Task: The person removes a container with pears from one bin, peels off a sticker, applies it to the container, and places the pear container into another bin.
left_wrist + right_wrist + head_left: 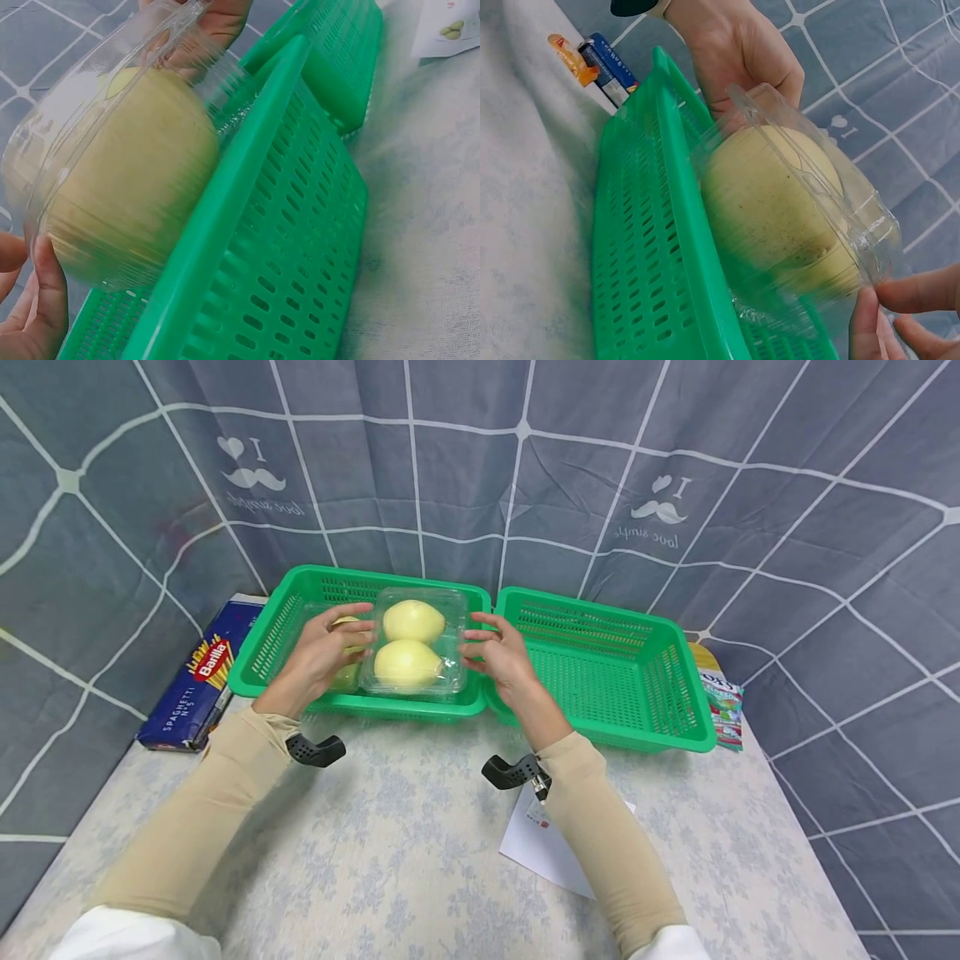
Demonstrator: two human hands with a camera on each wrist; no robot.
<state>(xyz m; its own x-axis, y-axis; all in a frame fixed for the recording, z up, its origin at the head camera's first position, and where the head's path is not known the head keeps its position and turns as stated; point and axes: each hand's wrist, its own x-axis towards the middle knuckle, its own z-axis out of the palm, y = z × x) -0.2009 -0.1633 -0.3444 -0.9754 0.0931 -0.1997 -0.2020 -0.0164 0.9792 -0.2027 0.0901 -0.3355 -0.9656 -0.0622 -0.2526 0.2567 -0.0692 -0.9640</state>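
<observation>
A clear plastic clamshell box (453, 610) with two large pale yellow, pear-like fruits (407, 665) hangs over the right part of the left green basket (262, 639). My left hand (318, 652) pinches the box's left edge; in the left wrist view its thumb and fingers (51, 281) show at the rim. At the opposite edge my right hand (504, 662) grips the box, its fingertips (866, 311) at the plastic rim in the right wrist view. Beneath my left hand, more yellow fruit (345, 679) lies in the left basket, partly hidden.
To the right stands a second green basket (600, 693), rim nearly against the first. A blue Barilla spaghetti box (198, 672) lies left of the baskets. Colourful packets (723, 706) lie at the far right. White paper (543, 852) lies under my right forearm. A grey curtain (465, 468) hangs behind.
</observation>
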